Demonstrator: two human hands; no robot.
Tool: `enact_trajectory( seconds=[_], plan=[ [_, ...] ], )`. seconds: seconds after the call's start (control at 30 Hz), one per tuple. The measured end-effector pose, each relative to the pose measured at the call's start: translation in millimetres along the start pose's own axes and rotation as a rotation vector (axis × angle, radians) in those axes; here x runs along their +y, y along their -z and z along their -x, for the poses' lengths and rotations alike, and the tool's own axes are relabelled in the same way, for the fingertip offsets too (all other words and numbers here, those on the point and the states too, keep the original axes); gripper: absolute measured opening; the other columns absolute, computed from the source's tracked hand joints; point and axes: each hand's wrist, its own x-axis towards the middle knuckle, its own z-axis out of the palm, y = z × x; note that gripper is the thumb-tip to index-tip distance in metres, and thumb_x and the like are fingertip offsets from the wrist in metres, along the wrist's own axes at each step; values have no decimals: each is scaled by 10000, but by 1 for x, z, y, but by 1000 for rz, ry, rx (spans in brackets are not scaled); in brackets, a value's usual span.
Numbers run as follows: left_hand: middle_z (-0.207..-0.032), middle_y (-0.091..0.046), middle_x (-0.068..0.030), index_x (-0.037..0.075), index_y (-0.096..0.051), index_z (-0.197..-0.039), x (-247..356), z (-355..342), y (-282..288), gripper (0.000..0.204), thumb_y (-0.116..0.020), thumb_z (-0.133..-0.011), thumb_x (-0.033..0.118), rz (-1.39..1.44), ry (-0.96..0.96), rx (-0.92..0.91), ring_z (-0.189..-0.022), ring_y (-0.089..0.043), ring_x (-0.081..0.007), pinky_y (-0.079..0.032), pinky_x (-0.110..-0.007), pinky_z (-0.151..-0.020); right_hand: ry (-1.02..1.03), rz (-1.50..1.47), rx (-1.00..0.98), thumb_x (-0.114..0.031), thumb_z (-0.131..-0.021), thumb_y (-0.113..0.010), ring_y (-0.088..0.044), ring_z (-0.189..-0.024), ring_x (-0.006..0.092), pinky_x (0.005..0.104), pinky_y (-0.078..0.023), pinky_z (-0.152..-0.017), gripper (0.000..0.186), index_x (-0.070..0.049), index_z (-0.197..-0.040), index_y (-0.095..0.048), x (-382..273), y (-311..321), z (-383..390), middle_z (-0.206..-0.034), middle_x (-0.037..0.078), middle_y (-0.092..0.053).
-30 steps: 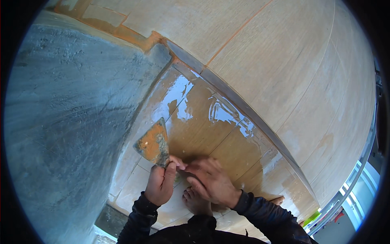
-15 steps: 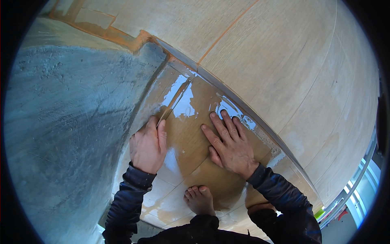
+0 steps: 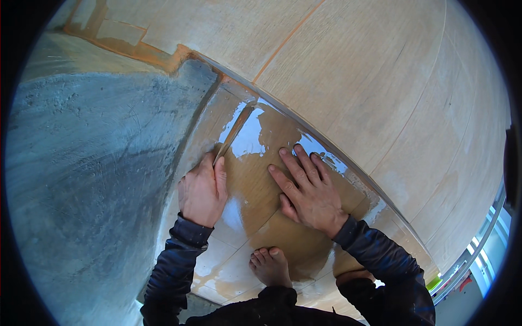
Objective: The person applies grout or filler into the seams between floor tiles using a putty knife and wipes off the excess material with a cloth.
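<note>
My left hand is closed, thumb against fingers, pinching the near end of a long thin flat strip. The strip looks brownish and points up and to the right; its exact kind is unclear. It lies low over wet, wood-look tile, its far end close to the wall's foot. My right hand rests palm down on the same wet tile, fingers spread, holding nothing. Its fingertips are near a shiny patch of water along the wall edge.
Rough grey cement rises at the left. Large wood-look tiles cover the wall ahead, with orange-brown joint lines. My bare foot stands on the floor between my arms. A metal rail shows at the far right.
The view has shifted slightly. Both hands keep nearly the same places and grips. Ripples in the water by my right fingertips have smoothed into a flatter reflection.
</note>
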Motion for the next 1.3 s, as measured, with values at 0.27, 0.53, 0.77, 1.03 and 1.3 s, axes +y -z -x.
enact_trajectory(
  seconds=[0.27, 0.53, 0.77, 1.03, 1.3],
  plan=[
    [-807, -692, -261, 38, -613, -1064, -1, -3, -2, 318, -474, -1087, 323, -49, 31, -36, -769, -675, -490, -518, -579, -680, 2, 9, 8, -333, -886, -671, -334, -1528, 371, 527, -297, -1226, 661, -150, -1503, -518, -1, 2, 0, -1648, 153, -369],
    [-788, -689, -266, 31, -610, -1042, -1, -6, -3, 326, -476, -1085, 326, -53, 6, -31, -744, -674, -493, -521, -583, -670, 9, 13, 30, -334, -884, -669, -348, -1519, 368, 520, -295, -1227, 650, -146, -1490, -528, -1, 1, -1, -1636, 152, -385],
    [-777, -689, -280, 14, -601, -1015, 5, -7, 4, 326, -491, -1080, 313, -128, -5, -53, -741, -680, -502, -527, -590, -670, -5, -42, 77, -301, -847, -703, -387, -1491, 367, 532, -313, -1210, 603, -152, -1420, -586, -3, 1, -2, -1585, 145, -442],
    [-997, -697, -253, 39, -635, -1181, -19, 7, -7, 330, -602, -1007, 317, -143, -296, 45, -878, -682, -460, -541, -555, -739, 363, -100, 336, -130, -896, -622, -525, -1340, 292, 461, -377, -1197, 201, -106, -1079, -701, -49, 47, -93, -1225, 104, -659],
    [-1326, -543, -173, 92, -529, -1396, -36, -5, -34, 430, -572, -1012, 281, -395, -243, -134, -1213, -533, -344, -450, -479, -975, 563, -84, 134, -137, -859, -631, -689, -931, 228, 372, -592, -789, 180, -103, -1034, -605, -39, 18, -146, -990, 58, -614]
  ],
)
